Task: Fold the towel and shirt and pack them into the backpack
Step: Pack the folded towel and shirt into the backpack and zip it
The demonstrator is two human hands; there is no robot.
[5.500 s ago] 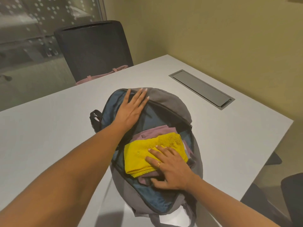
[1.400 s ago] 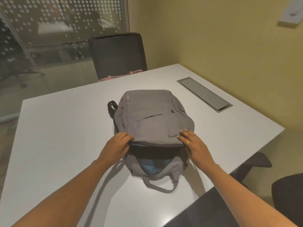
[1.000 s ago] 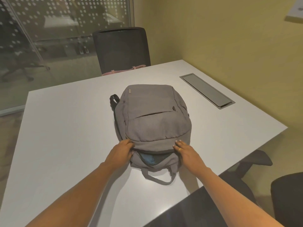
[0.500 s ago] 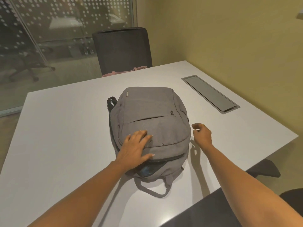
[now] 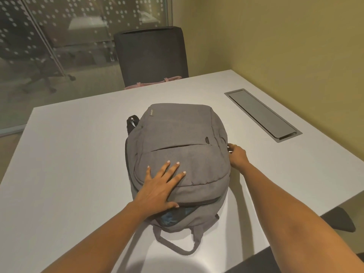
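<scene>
Backpack (image 5: 177, 134) under left hand (image 5: 159, 190), beside right (image 5: 237, 156)

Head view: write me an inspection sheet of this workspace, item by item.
Surface: white table, with the backpack lying flat on it.
Job's things: grey backpack, its near end gaping, blue lining showing; towel and shirt not visible.
Clutter: nothing seen.
Hands: left hand flat on the backpack's front; right hand with fingers curled, pinching at its right edge.
Cables: nothing seen; closed cable hatch set in the table.
Surroundings: black chair with a pink strap behind the table, glass partition, yellow wall.
</scene>
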